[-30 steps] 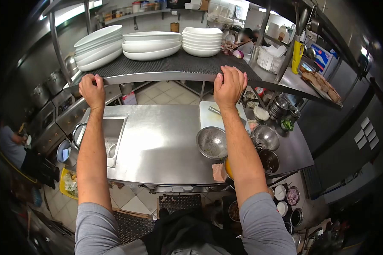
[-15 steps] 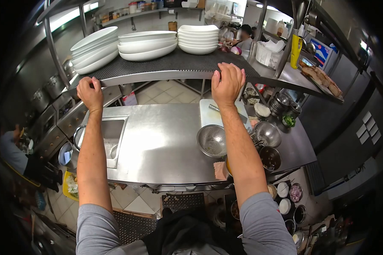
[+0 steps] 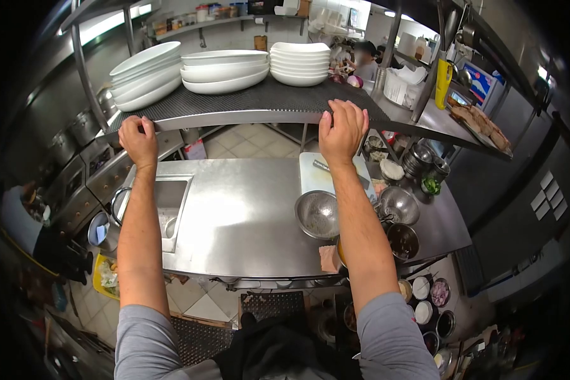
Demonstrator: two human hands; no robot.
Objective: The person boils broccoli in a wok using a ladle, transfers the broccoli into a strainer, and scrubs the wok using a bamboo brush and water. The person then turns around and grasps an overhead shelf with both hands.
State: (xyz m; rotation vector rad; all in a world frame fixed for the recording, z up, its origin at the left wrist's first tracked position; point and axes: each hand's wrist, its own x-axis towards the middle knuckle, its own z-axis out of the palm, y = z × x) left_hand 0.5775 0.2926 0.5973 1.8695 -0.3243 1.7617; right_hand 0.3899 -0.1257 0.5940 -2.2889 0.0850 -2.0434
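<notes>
My left hand (image 3: 139, 140) is curled over the front edge of the raised metal shelf (image 3: 240, 117), near its left end. Farther right, my right hand (image 3: 343, 134) grips the same edge, its fingers bent over the rim. On the shelf's dark ribbed mat (image 3: 247, 98) stand three stacks of white dishes: tilted oval dishes (image 3: 147, 82) behind my left hand, more oval dishes (image 3: 225, 75) in the middle, and squarish bowls (image 3: 299, 66) nearer my right hand. Both arms reach over the steel counter (image 3: 240, 209).
A sink (image 3: 171, 202) is set into the counter's left side. At right are a cutting board with a knife (image 3: 313, 177), metal bowls (image 3: 316, 214) and a dark pot (image 3: 403, 242). One person (image 3: 22, 215) is at far left, another (image 3: 363, 63) beyond the shelf.
The view has shifted slightly, so the shelf and counter sit a little lower and to the right. Both hands stay on the shelf edge.
</notes>
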